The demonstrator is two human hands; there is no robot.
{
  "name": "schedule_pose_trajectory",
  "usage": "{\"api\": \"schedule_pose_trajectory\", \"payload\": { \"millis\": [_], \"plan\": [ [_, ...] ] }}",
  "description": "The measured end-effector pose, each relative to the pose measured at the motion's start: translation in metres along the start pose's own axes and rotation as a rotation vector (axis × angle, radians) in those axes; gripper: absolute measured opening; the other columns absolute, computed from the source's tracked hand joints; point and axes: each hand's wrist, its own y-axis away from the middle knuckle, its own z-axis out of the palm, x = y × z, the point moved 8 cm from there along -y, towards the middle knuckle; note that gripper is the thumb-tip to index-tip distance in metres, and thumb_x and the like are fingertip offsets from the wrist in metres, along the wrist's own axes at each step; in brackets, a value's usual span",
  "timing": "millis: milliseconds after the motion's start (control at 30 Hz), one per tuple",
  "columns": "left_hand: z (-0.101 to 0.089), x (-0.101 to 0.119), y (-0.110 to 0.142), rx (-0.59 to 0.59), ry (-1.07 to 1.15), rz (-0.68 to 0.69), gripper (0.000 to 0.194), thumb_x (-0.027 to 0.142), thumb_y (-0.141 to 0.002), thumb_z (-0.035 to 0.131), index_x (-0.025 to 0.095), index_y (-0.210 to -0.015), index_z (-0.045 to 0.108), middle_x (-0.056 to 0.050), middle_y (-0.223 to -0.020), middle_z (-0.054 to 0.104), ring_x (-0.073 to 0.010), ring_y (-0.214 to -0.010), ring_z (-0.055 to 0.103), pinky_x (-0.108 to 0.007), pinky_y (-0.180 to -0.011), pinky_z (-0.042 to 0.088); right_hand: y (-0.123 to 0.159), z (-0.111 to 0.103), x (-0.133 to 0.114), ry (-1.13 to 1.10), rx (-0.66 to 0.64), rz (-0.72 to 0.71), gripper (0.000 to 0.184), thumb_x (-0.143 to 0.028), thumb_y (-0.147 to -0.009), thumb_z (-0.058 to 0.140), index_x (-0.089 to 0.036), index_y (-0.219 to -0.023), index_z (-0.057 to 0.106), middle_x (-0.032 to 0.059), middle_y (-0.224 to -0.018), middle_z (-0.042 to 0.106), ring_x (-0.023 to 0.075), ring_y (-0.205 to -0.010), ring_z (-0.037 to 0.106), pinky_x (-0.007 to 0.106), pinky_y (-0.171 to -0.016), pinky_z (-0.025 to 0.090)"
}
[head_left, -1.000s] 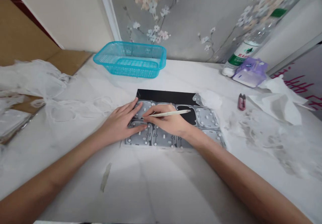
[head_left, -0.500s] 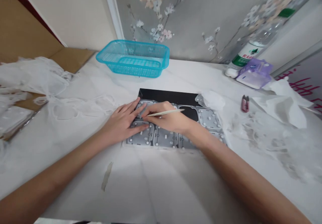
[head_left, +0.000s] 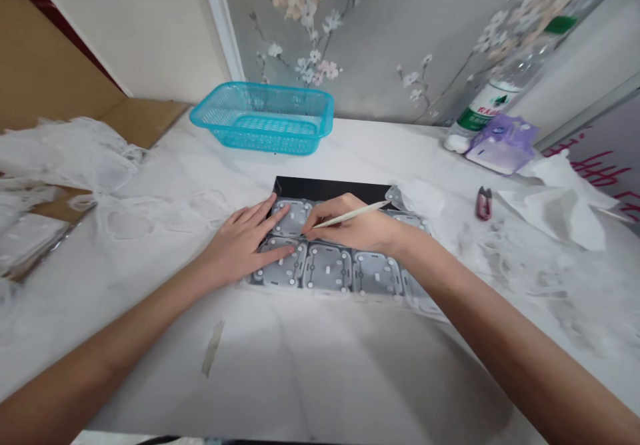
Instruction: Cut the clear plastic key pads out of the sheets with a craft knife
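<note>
A grey moulded sheet of keypad-like squares (head_left: 330, 268) lies on a black mat (head_left: 325, 188) in the middle of the white table. My left hand (head_left: 245, 245) lies flat on the sheet's left end, fingers stretched out and pressing it down. My right hand (head_left: 357, 228) pinches a thin pale stick (head_left: 353, 214) like a pen. The stick's tip rests on the sheet near my left fingertips, and its back end points up and to the right.
A turquoise plastic basket (head_left: 263, 117) stands behind the mat. White trimmed scraps (head_left: 65, 155) pile up at the left over cardboard. At the right are a plastic bottle (head_left: 480, 108), a purple tissue pack (head_left: 503, 144), a small red tool (head_left: 483, 203) and crumpled white paper (head_left: 560, 202).
My right hand has shifted back and to the right along the sheet, and the stick now tilts more upward. The near row of squares is now uncovered. My left hand has stayed put.
</note>
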Motion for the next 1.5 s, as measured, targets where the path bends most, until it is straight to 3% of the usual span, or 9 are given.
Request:
{"api": "schedule_pose_trajectory", "payload": {
  "millis": [267, 433, 833, 967, 1200, 1500],
  "plan": [
    [0.001, 0.0, -0.001, 0.007, 0.02, 0.025, 0.078, 0.071, -0.085, 0.033, 0.029, -0.149, 0.02, -0.005, -0.158, 0.01, -0.0274, -0.141, 0.024, -0.044, -0.112, 0.023, 0.007, -0.007, 0.007, -0.011, 0.028, 0.087, 0.012, -0.008, -0.078, 0.061, -0.01, -0.082, 0.071, 0.0038, -0.075, 0.071, 0.0111, -0.068, 0.063, 0.019, -0.059, 0.044],
    [0.0, -0.001, 0.0, 0.021, 0.04, 0.033, 0.077, 0.07, -0.085, 0.036, 0.027, -0.148, 0.024, -0.006, -0.158, 0.011, -0.029, -0.141, 0.023, -0.046, -0.112, 0.022, 0.006, -0.005, 0.011, -0.129, 0.063, 0.113, 0.011, -0.011, -0.077, 0.062, -0.01, -0.082, 0.071, 0.0049, -0.077, 0.071, 0.0122, -0.07, 0.064, 0.02, -0.06, 0.046],
    [-0.003, 0.001, -0.001, 0.02, 0.078, 0.052, 0.081, 0.07, -0.081, 0.043, 0.023, -0.145, 0.031, -0.01, -0.156, 0.017, -0.0293, -0.139, 0.027, -0.047, -0.112, 0.022, -0.028, 0.02, -0.002, -0.255, 0.019, -0.039, 0.01, -0.01, -0.078, 0.058, -0.009, -0.081, 0.068, 0.0056, -0.08, 0.069, 0.0098, -0.066, 0.058, 0.02, -0.059, 0.045],
    [-0.003, 0.001, 0.0, 0.015, 0.077, 0.049, 0.082, 0.07, -0.08, 0.044, 0.024, -0.146, 0.028, -0.01, -0.157, 0.016, -0.0294, -0.14, 0.026, -0.047, -0.112, 0.022, -0.019, 0.013, -0.004, -0.164, 0.012, -0.044, 0.011, -0.012, -0.079, 0.059, -0.01, -0.082, 0.069, 0.0039, -0.077, 0.069, 0.0094, -0.066, 0.059, 0.02, -0.058, 0.043],
    [-0.001, -0.001, 0.001, -0.004, 0.074, 0.024, 0.083, 0.071, -0.081, 0.041, 0.026, -0.148, 0.022, -0.008, -0.158, 0.012, -0.0296, -0.141, 0.022, -0.047, -0.112, 0.021, 0.008, -0.009, 0.01, -0.062, 0.023, 0.113, 0.011, -0.01, -0.076, 0.061, -0.01, -0.08, 0.071, 0.0046, -0.075, 0.071, 0.0114, -0.067, 0.062, 0.02, -0.057, 0.044],
    [-0.001, 0.001, 0.0, 0.033, 0.051, 0.025, 0.084, 0.072, -0.082, 0.038, 0.023, -0.148, 0.023, -0.008, -0.157, 0.014, -0.0302, -0.14, 0.024, -0.046, -0.112, 0.021, 0.006, -0.003, 0.01, -0.125, 0.153, 0.069, 0.01, -0.012, -0.076, 0.061, -0.01, -0.079, 0.07, 0.0039, -0.074, 0.07, 0.0098, -0.065, 0.06, 0.019, -0.057, 0.043]
  ]
}}
